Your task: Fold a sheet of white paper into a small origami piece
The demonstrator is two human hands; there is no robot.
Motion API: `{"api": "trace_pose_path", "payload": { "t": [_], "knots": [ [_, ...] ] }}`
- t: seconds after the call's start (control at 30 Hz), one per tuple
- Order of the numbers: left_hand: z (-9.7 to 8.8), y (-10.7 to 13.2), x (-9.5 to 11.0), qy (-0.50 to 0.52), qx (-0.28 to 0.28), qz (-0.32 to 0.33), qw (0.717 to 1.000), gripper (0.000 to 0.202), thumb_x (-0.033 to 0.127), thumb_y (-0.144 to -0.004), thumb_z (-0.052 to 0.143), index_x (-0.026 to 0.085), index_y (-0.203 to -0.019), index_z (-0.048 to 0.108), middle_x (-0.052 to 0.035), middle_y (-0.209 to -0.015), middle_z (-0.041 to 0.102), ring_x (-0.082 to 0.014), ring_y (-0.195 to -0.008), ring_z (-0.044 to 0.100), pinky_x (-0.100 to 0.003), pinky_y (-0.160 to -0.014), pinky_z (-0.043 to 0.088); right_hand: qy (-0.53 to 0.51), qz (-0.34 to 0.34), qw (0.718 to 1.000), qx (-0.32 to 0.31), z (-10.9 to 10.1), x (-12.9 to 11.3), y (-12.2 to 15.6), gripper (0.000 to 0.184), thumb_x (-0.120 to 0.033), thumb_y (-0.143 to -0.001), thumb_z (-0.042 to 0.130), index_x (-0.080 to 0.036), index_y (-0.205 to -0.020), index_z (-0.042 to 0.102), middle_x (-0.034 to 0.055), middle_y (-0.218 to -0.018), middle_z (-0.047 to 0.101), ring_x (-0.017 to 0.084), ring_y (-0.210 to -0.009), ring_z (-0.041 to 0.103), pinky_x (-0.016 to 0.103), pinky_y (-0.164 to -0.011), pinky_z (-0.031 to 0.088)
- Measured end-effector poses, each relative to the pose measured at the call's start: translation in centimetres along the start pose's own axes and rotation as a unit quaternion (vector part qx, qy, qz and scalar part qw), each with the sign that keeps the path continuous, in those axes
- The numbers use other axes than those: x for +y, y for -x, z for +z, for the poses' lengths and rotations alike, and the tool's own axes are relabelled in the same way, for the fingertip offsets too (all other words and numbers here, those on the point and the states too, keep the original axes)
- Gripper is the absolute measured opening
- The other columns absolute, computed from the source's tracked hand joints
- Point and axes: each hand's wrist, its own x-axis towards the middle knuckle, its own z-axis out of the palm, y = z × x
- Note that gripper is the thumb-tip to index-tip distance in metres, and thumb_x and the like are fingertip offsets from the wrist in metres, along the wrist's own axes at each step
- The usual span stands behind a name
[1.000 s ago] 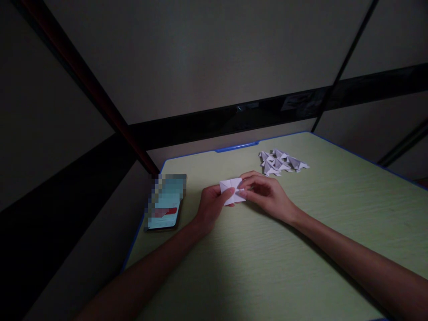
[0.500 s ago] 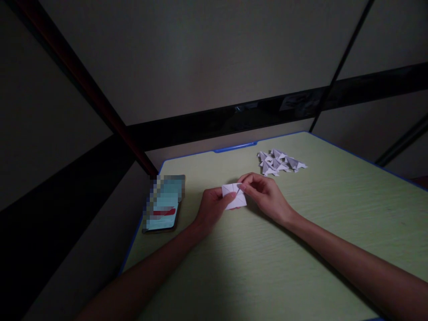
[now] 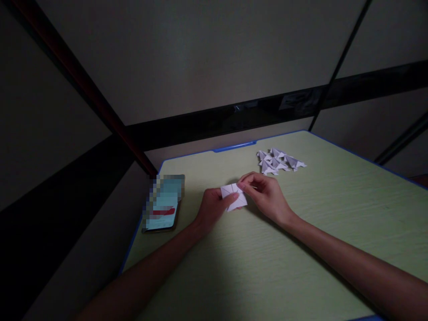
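your left hand [image 3: 214, 206] & right hand [image 3: 265, 194] both pinch the paper [image 3: 234, 196] over the desk [image 3: 301, 249]: light, thin, creases easily, so hold the edges w/ fingertips.

The left hand [image 3: 214, 208] and right hand [image 3: 269, 198] are bare; the left forearm [image 3: 150, 272] and right forearm [image 3: 351, 267] are uncovered to the picture's edge.

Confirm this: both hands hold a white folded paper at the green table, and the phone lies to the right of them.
One thing is wrong. The head view shows the phone to the left of the hands, by the table's left edge. The rest holds: left hand and right hand both hold the white folded paper.
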Motion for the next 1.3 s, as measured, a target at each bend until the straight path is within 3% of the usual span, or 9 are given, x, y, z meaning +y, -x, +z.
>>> {"api": "trace_pose_path", "payload": {
  "t": [0.2, 0.4, 0.67, 0.87, 1.1, 1.3],
  "knots": [
    [-0.1, -0.4, -0.6, 0.035, 0.008, 0.009, 0.999, 0.028, 0.036, -0.058, 0.062, 0.008, -0.059, 0.062, -0.0011, -0.048, 0.055, -0.0096, -0.046, 0.047, -0.022, -0.048, 0.036, -0.002, -0.004, 0.999, -0.050, -0.2, 0.4, -0.2, 0.013, -0.023, -0.069, 0.056, -0.013, -0.060, 0.052, 0.0031, -0.074, 0.051, 0.011, -0.065, 0.049, 0.025, -0.057, 0.039],
    [-0.3, -0.4, -0.7, 0.014, 0.029, 0.014, 0.999, 0.030, 0.037, -0.060, 0.058, 0.007, -0.056, 0.061, 0.0010, -0.044, 0.049, -0.0077, -0.044, 0.042, -0.019, -0.044, 0.029, 0.019, -0.006, 0.999, -0.048, -0.3, 0.5, -0.4, 0.014, -0.023, -0.068, 0.057, -0.013, -0.058, 0.054, 0.0031, -0.073, 0.051, 0.011, -0.066, 0.048, 0.026, -0.060, 0.038],
    [0.0, 0.0, -0.3, -0.061, 0.064, 0.044, 0.995, 0.028, 0.033, -0.065, 0.052, 0.009, -0.053, 0.057, 0.0027, -0.045, 0.045, -0.0075, -0.046, 0.038, -0.019, -0.044, 0.027, -0.076, 0.096, 0.992, 0.005, 0.2, 0.2, -0.4, 0.014, -0.021, -0.057, 0.064, -0.013, -0.050, 0.055, 0.0024, -0.074, 0.053, 0.010, -0.063, 0.049, 0.026, -0.062, 0.038],
    [0.0, 0.2, -0.4, -0.094, 0.074, 0.063, 0.991, 0.028, 0.033, -0.066, 0.050, 0.010, -0.050, 0.054, 0.0032, -0.046, 0.042, -0.0065, -0.046, 0.034, -0.019, -0.043, 0.025, -0.151, 0.128, 0.980, 0.012, 0.6, 0.3, -0.2, 0.020, -0.025, -0.054, 0.067, -0.012, -0.047, 0.053, 0.0011, -0.070, 0.053, 0.008, -0.058, 0.046, 0.025, -0.055, 0.034],
    [0.0, 0.0, -0.4, -0.045, 0.052, 0.043, 0.997, 0.026, 0.032, -0.063, 0.054, 0.009, -0.051, 0.058, 0.0026, -0.046, 0.046, -0.0062, -0.046, 0.036, -0.018, -0.044, 0.026, -0.132, 0.155, 0.978, 0.048, 0.5, 0.2, 0.0, 0.021, -0.025, -0.051, 0.069, -0.012, -0.047, 0.052, -0.0014, -0.054, 0.052, 0.007, -0.049, 0.043, 0.023, -0.048, 0.030],
    [-0.1, -0.3, -0.5, -0.028, 0.028, 0.024, 0.999, 0.025, 0.033, -0.060, 0.058, 0.009, -0.054, 0.062, 0.0006, -0.047, 0.052, -0.0077, -0.047, 0.041, -0.019, -0.046, 0.030, -0.105, 0.144, 0.984, 0.024, 0.2, -0.1, -0.2, 0.016, -0.023, -0.051, 0.068, -0.012, -0.050, 0.056, -0.0009, -0.054, 0.054, 0.007, -0.049, 0.045, 0.023, -0.049, 0.034]
  ]
}}
